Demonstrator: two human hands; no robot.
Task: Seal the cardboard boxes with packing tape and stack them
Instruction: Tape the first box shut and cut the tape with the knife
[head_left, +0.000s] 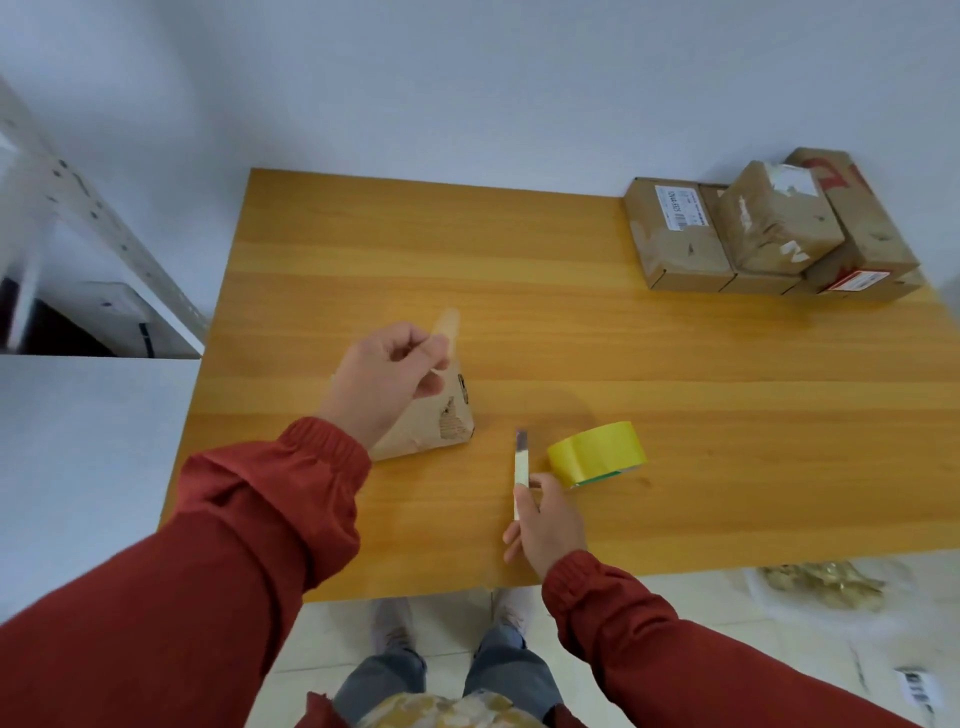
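Gripping the knife (520, 467) by its near end, your right hand (545, 530) has its fingers curled round the handle. The dark tip, which looks like bare blade, points away from you. It sits just left of the yellow tape roll (597, 454), which lies on the table (519, 260).

Farther off to the left, your left hand (389, 379) pinches a loose strip of tape (448, 327) and holds it up over the small box (447, 421). That box rests on the table, partly hidden under your hand, so I can't tell whether its flaps are shut or what's inside.

Watch the strip: hanging free, it could fold onto itself or stick to your fingers. The box looks light, so pressing tape down one-handed may slide it. Smoothing with the blade out risks a nick.

At the far right corner the stacked boxes (769, 234) are all closed, so their contents don't show.
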